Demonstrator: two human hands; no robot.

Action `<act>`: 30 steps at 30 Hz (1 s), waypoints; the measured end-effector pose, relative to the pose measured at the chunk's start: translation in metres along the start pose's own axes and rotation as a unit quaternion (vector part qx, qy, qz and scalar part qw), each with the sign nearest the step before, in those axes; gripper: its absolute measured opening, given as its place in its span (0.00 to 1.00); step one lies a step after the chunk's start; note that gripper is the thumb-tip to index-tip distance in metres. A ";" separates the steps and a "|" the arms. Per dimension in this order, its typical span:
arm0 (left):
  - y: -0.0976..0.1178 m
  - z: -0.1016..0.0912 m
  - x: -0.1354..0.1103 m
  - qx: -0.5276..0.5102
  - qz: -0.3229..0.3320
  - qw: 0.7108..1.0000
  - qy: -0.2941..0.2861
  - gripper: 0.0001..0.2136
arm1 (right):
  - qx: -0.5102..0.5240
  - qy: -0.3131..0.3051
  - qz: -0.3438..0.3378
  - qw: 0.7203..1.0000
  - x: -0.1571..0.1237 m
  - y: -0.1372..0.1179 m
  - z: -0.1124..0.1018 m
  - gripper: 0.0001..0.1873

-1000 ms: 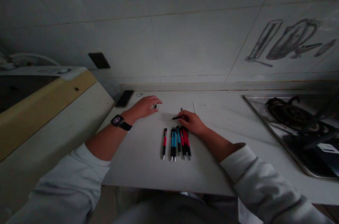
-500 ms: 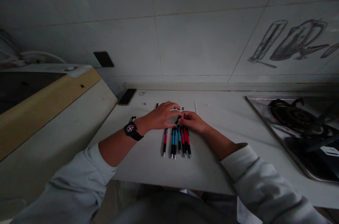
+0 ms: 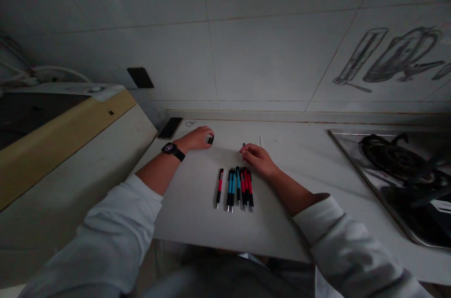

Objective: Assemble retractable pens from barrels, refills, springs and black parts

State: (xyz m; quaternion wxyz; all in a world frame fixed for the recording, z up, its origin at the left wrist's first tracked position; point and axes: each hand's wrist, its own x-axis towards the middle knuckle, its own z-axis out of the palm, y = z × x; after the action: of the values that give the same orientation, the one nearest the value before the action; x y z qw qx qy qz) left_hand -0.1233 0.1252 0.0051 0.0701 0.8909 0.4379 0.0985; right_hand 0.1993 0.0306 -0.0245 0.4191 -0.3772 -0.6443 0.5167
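Several red and blue pens lie side by side on the white counter, one red pen a little apart on the left. My left hand, with a black watch on the wrist, rests at the back of the counter. Its fingers are curled beside a small black pen part. My right hand sits just behind the row of pens, fingers bent together, and I cannot see anything in them. A thin white refill and a small dark piece lie behind it.
A dark phone lies at the back left corner. A gas stove fills the right side. A pale cabinet with a yellow band stands on the left. Tiled wall rises behind the counter.
My hands met over the top of the pens half a second ago. The left hand has since gone back to the rear left with a small black part; the right hand has stayed put.
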 end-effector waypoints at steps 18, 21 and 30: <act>-0.013 0.007 0.018 -0.068 -0.091 0.989 -0.094 0.24 | -0.031 -0.012 -0.012 0.999 0.000 0.004 -0.002 0.16; -0.009 0.007 0.018 -0.056 -0.105 0.988 -0.101 0.24 | -0.034 -0.014 -0.011 0.999 -0.001 0.004 -0.002 0.16; -0.004 0.006 0.018 -0.050 -0.124 0.986 -0.103 0.25 | -0.034 -0.011 -0.009 0.999 0.001 0.006 -0.002 0.15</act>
State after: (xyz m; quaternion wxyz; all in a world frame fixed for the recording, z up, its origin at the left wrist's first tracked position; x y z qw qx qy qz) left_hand -0.1144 0.1422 0.0006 0.1707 0.8305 0.5299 0.0181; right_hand 0.2010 0.0335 -0.0297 0.4039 -0.3795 -0.6694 0.4947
